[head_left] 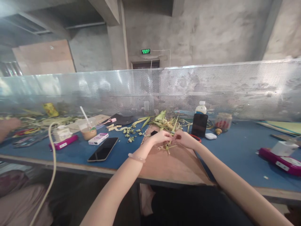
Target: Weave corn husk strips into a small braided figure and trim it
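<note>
On the blue worktop (235, 150), centre: a brown board (174, 166) lies flat and reaches the near edge. Both hands are over its far half. Left hand (161, 137) and right hand (185, 139) meet fingertip to fingertip, each pinched on the leaf strips (168, 147) between them. Loose strip ends fan down onto the board. Weave detail is too small to tell. Pale bracelet (136, 158) on the left wrist.

Far of the hands: leaf pile (164, 121), green-yellow, at the board's far end. Leaf scraps (129, 133) scattered to its left. Right of the pile: dark phone (199, 125) propped upright, white-capped bottle (201, 108) right behind it, white earbud case (210, 136) just beside the phone's base, jar (223, 121) further right.

Left of the board: second phone (103, 149) lying flat, screen dark. Small white box (98, 138) next to it, cup with straw (88, 131) behind that. Magenta device (63, 141) further left, second magenta device (279, 158) near the right edge. Cream cable (53, 157) hangs over the near edge at left. Another person's hand (8, 125) at far left, amid more leaves.

Room: perforated metal screen (211, 88) runs full width along the far side of the worktop. Behind it are bare concrete walls (211, 31), with a lit green exit sign (145, 51) above a doorway (145, 64).
</note>
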Motion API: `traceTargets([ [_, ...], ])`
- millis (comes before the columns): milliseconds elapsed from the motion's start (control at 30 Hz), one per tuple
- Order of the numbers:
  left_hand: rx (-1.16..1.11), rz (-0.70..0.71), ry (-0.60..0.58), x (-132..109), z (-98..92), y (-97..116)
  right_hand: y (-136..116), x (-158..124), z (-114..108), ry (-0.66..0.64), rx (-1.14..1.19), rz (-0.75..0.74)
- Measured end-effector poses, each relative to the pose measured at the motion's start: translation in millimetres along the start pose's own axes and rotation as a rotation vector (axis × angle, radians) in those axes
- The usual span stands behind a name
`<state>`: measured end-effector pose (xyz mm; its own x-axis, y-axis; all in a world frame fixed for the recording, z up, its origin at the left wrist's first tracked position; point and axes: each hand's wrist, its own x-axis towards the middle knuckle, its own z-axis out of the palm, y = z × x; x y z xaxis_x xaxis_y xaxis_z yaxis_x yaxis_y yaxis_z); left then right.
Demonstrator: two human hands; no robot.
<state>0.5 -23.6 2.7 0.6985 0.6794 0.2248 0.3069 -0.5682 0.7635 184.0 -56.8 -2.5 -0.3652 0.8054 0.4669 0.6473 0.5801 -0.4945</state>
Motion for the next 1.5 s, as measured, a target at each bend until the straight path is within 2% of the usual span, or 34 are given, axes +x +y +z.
traceTargets([
  [400, -0.16, -0.047, 0.033, 3, -3.0, -4, 0, 3, -3, 0.01, 0.09, -0.008],
  [633, -0.115, -0.036, 0.073, 5, -3.2, -9, 1, 2, -1, 0.038, 0.133, 0.023],
  [833, -0.058, 0.006, 0.082, 6, -4.2, -5, 0, 2, -2, 0.002, 0.14, 0.043],
  [1067, 0.005, -0.021, 0.091, 6, -1.8, -10, -2, 1, -2, 0.029, -0.026, 0.039],
  [1333, 0.05, -0.03, 0.123, 6, 0.7, -6, -11, 3, 8, 0.159, -0.349, 0.096],
  [1500, 0.071, -0.016, 0.136, 9, 2.2, -6, -16, 1, 12, 0.156, -0.495, 0.103],
])
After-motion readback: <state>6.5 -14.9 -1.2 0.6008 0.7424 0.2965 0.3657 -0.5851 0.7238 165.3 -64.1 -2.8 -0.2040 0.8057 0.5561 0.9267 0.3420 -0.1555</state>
